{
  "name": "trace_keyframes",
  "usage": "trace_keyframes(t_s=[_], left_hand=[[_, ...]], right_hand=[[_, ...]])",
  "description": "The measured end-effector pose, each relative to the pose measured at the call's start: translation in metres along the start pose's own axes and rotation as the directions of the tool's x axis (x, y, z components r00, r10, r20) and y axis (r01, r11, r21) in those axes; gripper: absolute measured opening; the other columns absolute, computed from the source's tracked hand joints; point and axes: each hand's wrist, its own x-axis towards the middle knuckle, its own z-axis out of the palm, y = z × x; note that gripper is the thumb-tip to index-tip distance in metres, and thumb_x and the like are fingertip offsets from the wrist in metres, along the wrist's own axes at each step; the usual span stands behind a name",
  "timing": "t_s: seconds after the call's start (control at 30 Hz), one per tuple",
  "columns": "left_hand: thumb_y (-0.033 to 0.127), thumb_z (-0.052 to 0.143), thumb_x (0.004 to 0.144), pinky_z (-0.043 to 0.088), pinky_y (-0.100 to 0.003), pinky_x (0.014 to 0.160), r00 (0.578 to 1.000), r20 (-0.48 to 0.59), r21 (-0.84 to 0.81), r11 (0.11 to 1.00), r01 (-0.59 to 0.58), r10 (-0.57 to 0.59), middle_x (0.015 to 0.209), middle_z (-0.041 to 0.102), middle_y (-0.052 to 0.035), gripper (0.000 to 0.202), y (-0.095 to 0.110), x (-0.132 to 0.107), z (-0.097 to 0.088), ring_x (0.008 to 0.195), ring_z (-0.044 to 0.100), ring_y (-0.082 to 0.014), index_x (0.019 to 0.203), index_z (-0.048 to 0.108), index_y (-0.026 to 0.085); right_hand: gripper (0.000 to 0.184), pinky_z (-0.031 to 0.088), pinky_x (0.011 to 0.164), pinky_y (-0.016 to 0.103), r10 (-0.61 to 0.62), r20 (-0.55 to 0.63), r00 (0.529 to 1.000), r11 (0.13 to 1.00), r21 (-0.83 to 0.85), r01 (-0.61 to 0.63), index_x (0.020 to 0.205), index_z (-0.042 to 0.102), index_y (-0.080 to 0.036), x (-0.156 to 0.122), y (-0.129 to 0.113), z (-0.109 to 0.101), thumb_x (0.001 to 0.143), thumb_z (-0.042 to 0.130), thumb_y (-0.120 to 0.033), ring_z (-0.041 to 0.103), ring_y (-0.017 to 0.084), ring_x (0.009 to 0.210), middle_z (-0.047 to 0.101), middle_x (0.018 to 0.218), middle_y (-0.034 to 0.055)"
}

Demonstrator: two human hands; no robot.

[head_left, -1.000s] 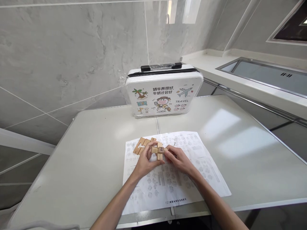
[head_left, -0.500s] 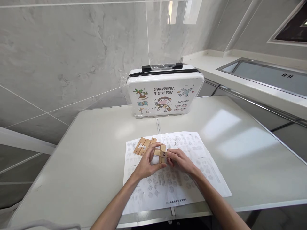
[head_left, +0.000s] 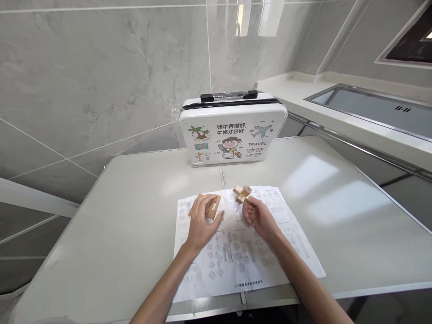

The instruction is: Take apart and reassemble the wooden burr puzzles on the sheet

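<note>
Head view: wooden cross (head_left: 242, 194) in right hand (head_left: 259, 217); one axis away rightward

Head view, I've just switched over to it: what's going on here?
A person is handling wooden puzzle pieces bare-handed at a white table. The right hand has a cross-shaped wooden assembly in its grip, near the far edge of a printed sheet. The left hand is over flat wooden pieces on that sheet; whether its grip has closed on one is hard to tell. A white case stands behind.
</note>
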Motion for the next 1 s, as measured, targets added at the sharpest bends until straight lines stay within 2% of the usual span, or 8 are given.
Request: trace_keyframes(t_s=[0.13,0.3,0.47,0.6,0.8,0.9,1.0], left_hand=[[0.031,0.071,0.094,0.046,-0.052,0.112,0.998,-0.050,0.218,0.976,-0.020,0.032,0.138,0.059,-0.0109,0.044,-0.009,0.002,0.000,0.133,0.053,-0.0307,0.134,0.053,0.027],[0.037,0.072,0.092,0.040,-0.058,0.115,1.000,-0.014,0.327,0.945,-0.004,0.009,0.146,0.054,-0.0145,0.051,-0.015,0.001,0.000,0.139,0.047,-0.0359,0.136,0.049,0.025],[0.039,0.070,0.093,0.043,-0.060,0.114,0.999,0.027,0.303,0.953,0.023,-0.032,0.152,0.048,-0.0168,0.056,-0.022,-0.001,0.002,0.142,0.047,-0.0381,0.141,0.045,0.024],[0.038,0.067,0.096,0.046,-0.059,0.112,0.996,0.047,0.270,0.961,0.056,-0.072,0.157,0.046,-0.0161,0.056,-0.022,-0.002,0.002,0.142,0.050,-0.0368,0.144,0.044,0.025],[0.040,0.068,0.096,0.052,-0.053,0.107,0.987,0.128,0.203,0.976,0.075,-0.102,0.161,0.043,-0.0132,0.059,-0.016,-0.003,0.000,0.138,0.055,-0.0343,0.148,0.042,0.028],[0.040,0.066,0.097,0.049,-0.054,0.110,0.993,0.103,0.202,0.978,0.042,-0.064,0.156,0.049,-0.0137,0.052,-0.014,-0.002,0.000,0.138,0.054,-0.0342,0.144,0.046,0.026],[0.039,0.060,0.101,0.047,-0.053,0.108,0.999,0.027,0.238,0.971,0.034,-0.041,0.141,0.059,-0.0126,0.040,-0.015,0.002,-0.001,0.130,0.057,-0.0325,0.137,0.051,0.025]], right_hand=[[0.031,0.031,0.033,0.016,0.010,-0.139,0.990,0.959,0.283,0.030,0.078,0.062,-0.019,0.007,-0.006,-0.014,0.087,0.074,-0.047,0.044,0.007,0.045,0.058,0.063,-0.0034],[0.028,0.036,0.032,0.013,-0.037,-0.220,0.975,0.906,0.405,0.126,0.081,0.058,-0.021,0.011,-0.011,-0.028,0.086,0.078,-0.040,0.044,0.005,0.048,0.054,0.070,-0.0053],[0.029,0.039,0.034,0.010,-0.067,-0.204,0.977,0.891,0.428,0.151,0.087,0.055,-0.022,0.012,-0.011,-0.037,0.087,0.079,-0.038,0.045,0.004,0.050,0.050,0.073,-0.0063],[0.028,0.042,0.035,0.009,-0.077,-0.187,0.979,0.866,0.473,0.159,0.090,0.053,-0.023,0.012,-0.012,-0.040,0.088,0.078,-0.036,0.046,0.005,0.052,0.049,0.074,-0.0061],[0.010,0.045,0.035,0.008,-0.007,-0.223,0.975,0.722,0.673,0.159,0.095,0.055,-0.022,0.008,-0.016,-0.037,0.096,0.065,-0.025,0.047,0.005,0.051,0.050,0.078,-0.0050],[0.009,0.046,0.036,0.008,-0.029,-0.200,0.979,0.686,0.709,0.165,0.095,0.055,-0.022,0.007,-0.018,-0.037,0.097,0.063,-0.022,0.047,0.005,0.052,0.051,0.077,-0.0047],[0.014,0.047,0.036,0.008,-0.080,-0.167,0.983,0.707,0.686,0.174,0.093,0.055,-0.023,0.006,-0.019,-0.038,0.094,0.069,-0.021,0.049,0.006,0.053,0.051,0.077,-0.0045]])
